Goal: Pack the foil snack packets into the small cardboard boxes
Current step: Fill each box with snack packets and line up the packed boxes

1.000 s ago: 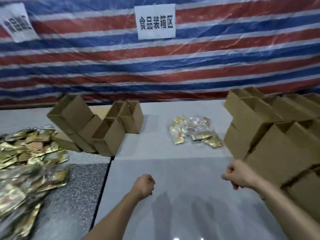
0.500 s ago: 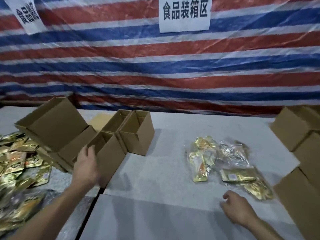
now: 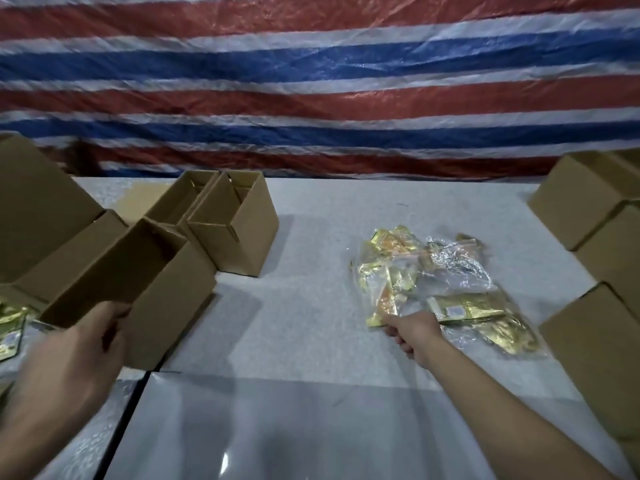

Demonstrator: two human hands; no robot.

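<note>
Head view. Grips with the left hand [image 3: 79, 348] the near end of an open cardboard box [image 3: 166, 289]: thumb laid across the wall facing the camera, other fingers hidden behind it. Half a second ago only reached toward that wall, not yet closed on it. Holds the box tilted, mouth up and leftward, beyond the thumb tip. Farther past those fingers, two more open boxes [image 3: 228, 220] side by side, unmoved.

Pinches with the right hand [image 3: 414, 332] the near corner of a gold-and-orange foil packet [image 3: 384, 303], fingers curled tight. Earlier lay short of it, with bare table [image 3: 294, 306] between. Beyond and to the right of the fingertips, the pile of packets [image 3: 485, 317], partly under a clear plastic bag [image 3: 457, 268], in the same spot as before. Well right of that hand, stacked boxes [image 3: 606, 237]. Left of the left thumb, at the edge, more gold packets [image 3: 10, 327].
</note>
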